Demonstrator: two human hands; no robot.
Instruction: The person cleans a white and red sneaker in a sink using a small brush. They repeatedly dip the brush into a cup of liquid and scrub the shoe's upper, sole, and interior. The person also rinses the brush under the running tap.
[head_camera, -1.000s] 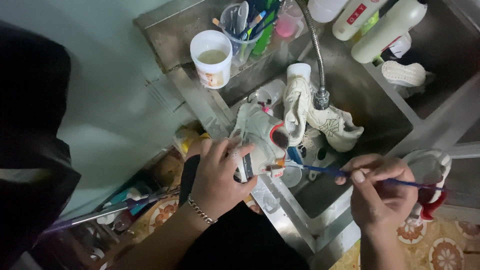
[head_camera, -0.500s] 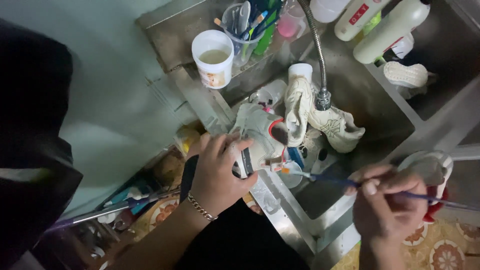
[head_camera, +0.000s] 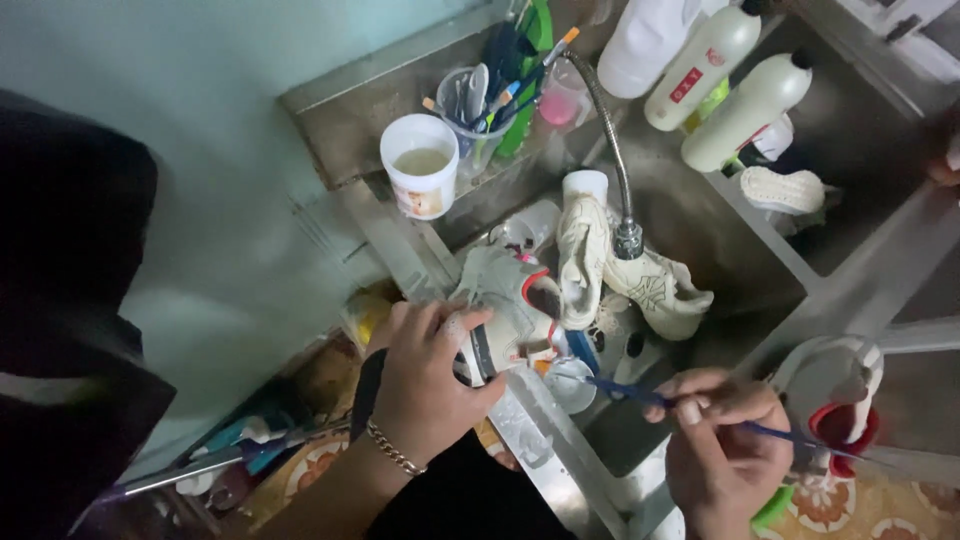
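One sneaker (head_camera: 505, 310) in left hand (head_camera: 425, 375) (brush (head_camera: 700, 410) in right hand (head_camera: 725, 450)).

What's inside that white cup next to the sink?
The white cup holds a cloudy, yellowish liquid filling it nearly to the rim. The liquid is murky, so anything lying at the bottom is hidden. Nothing sticks out of it.

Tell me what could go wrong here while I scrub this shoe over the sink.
1. The left hand holds the shoe at the sink's edge; wet, it might slip.
2. The cup of liquid stands on the ledge close by; a stray elbow or brush stroke could tip it.
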